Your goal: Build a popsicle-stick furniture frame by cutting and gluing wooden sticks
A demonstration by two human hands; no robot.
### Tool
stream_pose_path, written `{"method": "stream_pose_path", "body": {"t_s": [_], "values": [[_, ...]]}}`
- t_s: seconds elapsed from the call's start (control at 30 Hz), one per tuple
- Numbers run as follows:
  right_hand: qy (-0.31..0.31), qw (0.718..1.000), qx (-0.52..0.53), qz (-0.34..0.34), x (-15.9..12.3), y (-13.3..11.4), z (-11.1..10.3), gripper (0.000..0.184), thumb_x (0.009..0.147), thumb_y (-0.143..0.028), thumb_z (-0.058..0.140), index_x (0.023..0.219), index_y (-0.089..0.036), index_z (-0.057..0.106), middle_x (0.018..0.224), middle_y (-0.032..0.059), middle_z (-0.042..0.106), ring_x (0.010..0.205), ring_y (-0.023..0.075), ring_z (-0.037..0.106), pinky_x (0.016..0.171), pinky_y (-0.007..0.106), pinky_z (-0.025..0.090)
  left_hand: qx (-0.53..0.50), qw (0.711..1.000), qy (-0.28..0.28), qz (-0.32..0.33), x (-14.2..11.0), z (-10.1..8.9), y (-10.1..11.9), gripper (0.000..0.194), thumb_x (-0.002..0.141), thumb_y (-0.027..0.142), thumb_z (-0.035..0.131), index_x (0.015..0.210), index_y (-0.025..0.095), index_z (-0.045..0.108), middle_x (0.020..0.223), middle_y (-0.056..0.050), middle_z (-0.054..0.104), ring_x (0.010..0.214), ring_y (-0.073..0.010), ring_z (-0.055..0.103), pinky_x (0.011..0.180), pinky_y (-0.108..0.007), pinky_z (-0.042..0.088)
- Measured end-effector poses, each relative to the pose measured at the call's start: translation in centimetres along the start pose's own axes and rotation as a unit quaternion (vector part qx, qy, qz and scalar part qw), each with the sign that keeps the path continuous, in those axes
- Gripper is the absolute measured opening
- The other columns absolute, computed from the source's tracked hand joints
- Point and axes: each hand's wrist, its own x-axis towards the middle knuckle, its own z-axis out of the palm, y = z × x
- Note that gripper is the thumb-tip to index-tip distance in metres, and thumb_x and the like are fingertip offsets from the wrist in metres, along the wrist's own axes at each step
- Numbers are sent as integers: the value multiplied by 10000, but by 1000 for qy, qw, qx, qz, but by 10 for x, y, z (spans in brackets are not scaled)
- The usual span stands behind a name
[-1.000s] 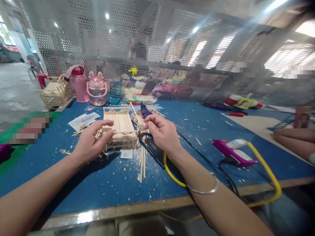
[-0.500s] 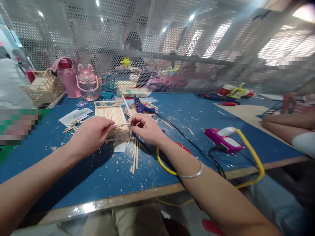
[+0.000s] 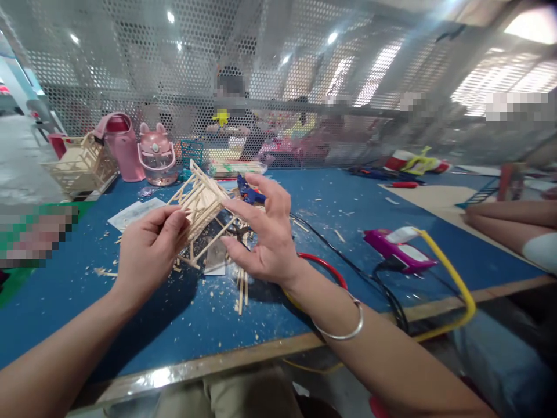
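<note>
A small model made of thin wooden sticks (image 3: 202, 203) is lifted off the table and tilted, its stick legs pointing toward me. My left hand (image 3: 150, 249) pinches its left side between thumb and fingers. My right hand (image 3: 265, 235) has its fingers spread at the model's right side; whether a fingertip touches the sticks I cannot tell. Behind that hand lies a blue glue gun (image 3: 248, 188), partly hidden. Loose wooden sticks (image 3: 242, 290) and a pale card (image 3: 215, 258) rest on the table below.
A pink bottle (image 3: 124, 154), a pink-lidded clear bottle (image 3: 157, 159) and another stick model (image 3: 80, 162) stand at the back left. A purple power strip (image 3: 400, 249) with cables sits right on the blue table (image 3: 331, 313). Another person's arm (image 3: 509, 223) rests at far right.
The stick model has been raised and tipped over from standing on the table. My left hand has shifted its grip onto the model's side; my right hand has let go and spread its fingers.
</note>
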Motion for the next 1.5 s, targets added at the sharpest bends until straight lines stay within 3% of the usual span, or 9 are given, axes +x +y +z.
{"method": "stream_pose_path", "body": {"t_s": [0.1, 0.37, 0.63, 1.07, 1.13, 1.23, 1.33, 1.43, 1.5], "values": [[4, 999, -40, -33, 3, -2, 3, 401, 764, -503, 497, 1080, -266, 564, 1381, 37, 283, 1246, 296, 284, 1014, 495, 219, -27, 1000, 11, -3, -3, 1, -1, 240, 797, 363, 521, 815, 163, 652, 614, 5, 653, 546, -100, 570, 492, -187, 437], [2, 992, -120, -32, 9, -10, -1, 474, 724, -638, 508, 1056, -306, 568, 1384, 1, 327, 1285, 315, 217, 1041, 573, 25, -27, 999, -7, 17, -3, 2, -1, 223, 800, 333, 523, 788, 154, 655, 601, 1, 644, 537, -96, 553, 481, -180, 424], [-15, 994, -104, -34, 13, -9, 1, 496, 714, -678, 483, 1003, -287, 579, 1376, 14, 357, 1290, 319, 222, 1035, 593, -10, -43, 999, -26, 20, -3, 3, -4, 234, 796, 364, 532, 793, 159, 645, 629, 5, 644, 550, -93, 555, 497, -180, 430], [4, 997, -60, -51, 11, -7, 2, 435, 751, -609, 494, 1013, -266, 542, 1324, 45, 420, 1256, 309, 298, 1035, 571, 82, -32, 999, -29, 24, -2, 3, -4, 221, 802, 353, 526, 793, 166, 644, 646, 2, 660, 563, -99, 574, 509, -186, 439], [26, 998, -32, -53, 11, -6, 0, 406, 765, -573, 497, 1006, -247, 524, 1275, 66, 464, 1225, 297, 346, 1030, 552, 130, -27, 999, -28, 23, -2, 2, -5, 224, 803, 355, 523, 789, 167, 645, 636, 3, 657, 560, -100, 574, 504, -186, 435], [58, 998, 35, -17, 8, 2, -3, 347, 788, -489, 500, 994, -210, 483, 1115, 94, 543, 1086, 248, 469, 955, 461, 309, -15, 999, -22, 27, -2, 2, -6, 221, 806, 348, 521, 799, 168, 649, 642, 1, 658, 565, -101, 576, 514, -191, 434], [-23, 993, 105, 56, 4, 13, -5, 409, 770, -481, 523, 1034, -180, 440, 826, 44, 558, 751, 169, 539, 704, 328, 438, -3, 998, -19, 52, -2, 1, -8, 203, 811, 313, 511, 803, 167, 651, 667, -5, 663, 588, -108, 581, 543, -206, 443], [-156, 976, 132, 74, 2, 23, -4, 461, 760, -498, 538, 1067, -168, 442, 664, -17, 499, 552, 121, 462, 543, 272, 392, 14, 995, -35, 94, -1, 1, -10, 185, 810, 272, 508, 790, 161, 653, 685, -12, 668, 615, -114, 583, 580, -221, 449], [-168, 975, 129, 65, 2, 25, -1, 411, 782, -471, 520, 1062, -176, 463, 658, -18, 498, 542, 116, 447, 534, 266, 372, 8, 994, -37, 106, 0, 1, -11, 197, 821, 273, 493, 799, 160, 652, 701, -18, 673, 626, -116, 584, 591, -227, 451]]}}
